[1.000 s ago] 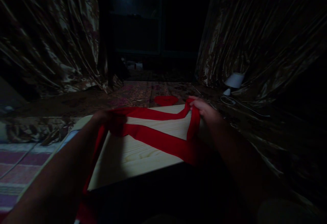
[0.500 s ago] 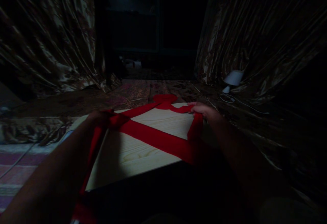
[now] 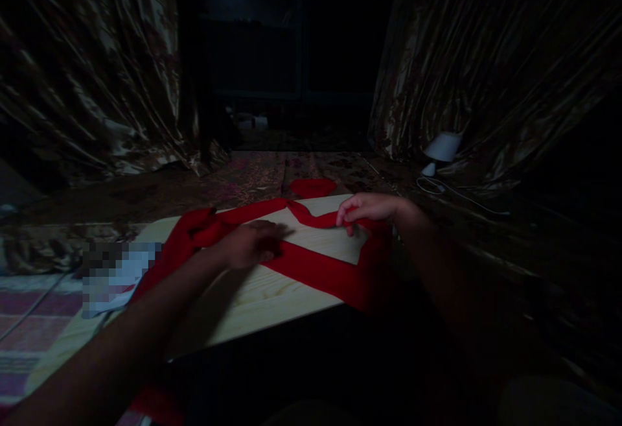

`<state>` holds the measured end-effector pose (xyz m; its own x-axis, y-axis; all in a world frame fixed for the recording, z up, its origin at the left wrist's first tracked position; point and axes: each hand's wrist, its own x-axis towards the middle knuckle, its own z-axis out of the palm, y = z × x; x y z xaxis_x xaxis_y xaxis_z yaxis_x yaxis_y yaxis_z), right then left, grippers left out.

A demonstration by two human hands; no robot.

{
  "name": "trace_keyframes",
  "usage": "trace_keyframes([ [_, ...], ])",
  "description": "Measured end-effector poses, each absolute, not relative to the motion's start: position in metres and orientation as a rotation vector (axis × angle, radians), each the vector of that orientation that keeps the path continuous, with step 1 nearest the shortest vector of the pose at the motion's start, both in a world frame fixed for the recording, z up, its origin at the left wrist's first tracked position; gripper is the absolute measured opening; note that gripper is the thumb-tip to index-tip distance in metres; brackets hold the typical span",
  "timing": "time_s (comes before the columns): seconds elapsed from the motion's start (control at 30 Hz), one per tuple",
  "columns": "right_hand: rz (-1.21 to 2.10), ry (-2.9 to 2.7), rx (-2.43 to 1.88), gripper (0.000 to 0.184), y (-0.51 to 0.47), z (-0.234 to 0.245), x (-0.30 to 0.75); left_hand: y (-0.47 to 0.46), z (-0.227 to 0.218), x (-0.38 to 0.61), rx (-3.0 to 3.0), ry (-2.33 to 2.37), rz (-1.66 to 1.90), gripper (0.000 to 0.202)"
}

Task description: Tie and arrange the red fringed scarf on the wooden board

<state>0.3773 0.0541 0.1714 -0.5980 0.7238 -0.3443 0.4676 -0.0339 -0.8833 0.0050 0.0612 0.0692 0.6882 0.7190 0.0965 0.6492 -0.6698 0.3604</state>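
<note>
A long red cloth band (image 3: pixel 321 270) lies folded in strips across a pale wooden board (image 3: pixel 253 299). My left hand (image 3: pixel 250 244) rests on the band near the board's middle, fingers curled over the cloth. At the board's far right corner my right hand (image 3: pixel 367 209) pinches a fold of the same band. A bunched part of the cloth (image 3: pixel 187 235) sits at the board's left edge. Part of the band hangs off the near side into shadow.
A small red piece (image 3: pixel 313 187) lies on the patterned floor beyond the board. Shiny curtains (image 3: pixel 486 69) hang left and right. A white lamp-like object (image 3: pixel 440 150) with a cord stands at the right. A striped rug (image 3: pixel 29 322) lies at the left. The room is dark.
My left hand moved from the board's left edge toward the middle and onto the band. My right hand shifted left along the far strip, which now lies slack.
</note>
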Motion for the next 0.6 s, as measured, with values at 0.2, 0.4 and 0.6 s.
trace_keyframes([
  [0.2, 1.915, -1.745, -1.028, 0.037, 0.03, 0.157, 0.329, 0.03, 0.022, 0.056, 2.674, 1.115, 0.334, 0.065],
  [0.4, 1.848, -0.982, -1.027, 0.071, 0.001, 0.097, 0.252, 0.027, 0.017, 0.072, 1.985, 1.223, 0.698, 0.027],
  [0.6, 1.731, -1.132, -0.931, 0.11, -0.006, 0.052, 0.208, 0.029, 0.015, 0.061, 1.219, 1.045, 0.91, 0.033],
])
